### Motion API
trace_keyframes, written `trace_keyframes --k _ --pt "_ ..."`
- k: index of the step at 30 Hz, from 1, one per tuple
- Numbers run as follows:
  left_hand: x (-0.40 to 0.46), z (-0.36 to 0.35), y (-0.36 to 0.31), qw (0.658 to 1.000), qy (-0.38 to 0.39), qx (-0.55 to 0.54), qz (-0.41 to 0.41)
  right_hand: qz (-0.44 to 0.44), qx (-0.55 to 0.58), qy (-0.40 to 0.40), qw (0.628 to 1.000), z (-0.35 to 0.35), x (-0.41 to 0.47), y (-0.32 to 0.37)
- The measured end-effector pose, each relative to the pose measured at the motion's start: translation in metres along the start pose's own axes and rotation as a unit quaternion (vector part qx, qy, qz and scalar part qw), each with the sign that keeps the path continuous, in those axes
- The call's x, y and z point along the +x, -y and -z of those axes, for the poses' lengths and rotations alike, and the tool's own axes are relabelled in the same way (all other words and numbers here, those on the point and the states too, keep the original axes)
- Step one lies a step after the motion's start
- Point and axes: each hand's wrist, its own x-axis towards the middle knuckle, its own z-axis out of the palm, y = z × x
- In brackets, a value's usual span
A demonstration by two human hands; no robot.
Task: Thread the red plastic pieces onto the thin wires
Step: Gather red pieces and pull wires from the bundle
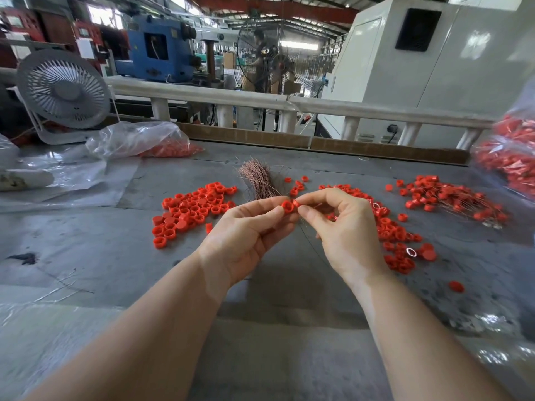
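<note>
My left hand (246, 230) pinches a red plastic cap (288, 206) between thumb and fingertips above the grey table. My right hand (344, 227) meets it from the right and pinches a small red piece (296, 202) and a thin wire (307, 235) that trails down between the hands. A bundle of thin copper-coloured wires (260, 180) lies just behind the hands. Loose red caps lie in a pile on the left (191, 209) and another on the right (396, 235). Threaded pieces on wires (451, 201) lie at the far right.
A clear bag with red pieces (144, 143) lies at the back left, beside a white fan (63, 91). Another full bag (512, 157) stands at the right edge. Plastic sheeting (66, 180) covers the left of the table. A white railing (260, 102) runs behind.
</note>
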Motion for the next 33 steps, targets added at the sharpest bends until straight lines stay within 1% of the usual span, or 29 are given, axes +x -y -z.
trace_keyframes --k 13,21,28,33 --pt "0.0010 -0.0011 0.0005 0.999 -0.003 -0.026 -0.028 0.022 0.034 -0.024 0.999 0.0011 0.0008 0.0027" --pt "0.0003 -0.0012 0.0008 0.998 0.015 0.002 -0.064 0.013 0.058 -0.026 0.998 0.0012 0.0007 0.0024" --pt "0.0020 -0.0009 0.0033 0.995 0.015 0.017 -0.093 0.023 0.052 -0.022 0.998 0.0015 0.0008 0.0023" --pt "0.0017 0.0002 0.0044 0.993 0.018 0.053 -0.100 0.025 0.052 -0.025 0.998 0.0009 0.0006 0.0024"
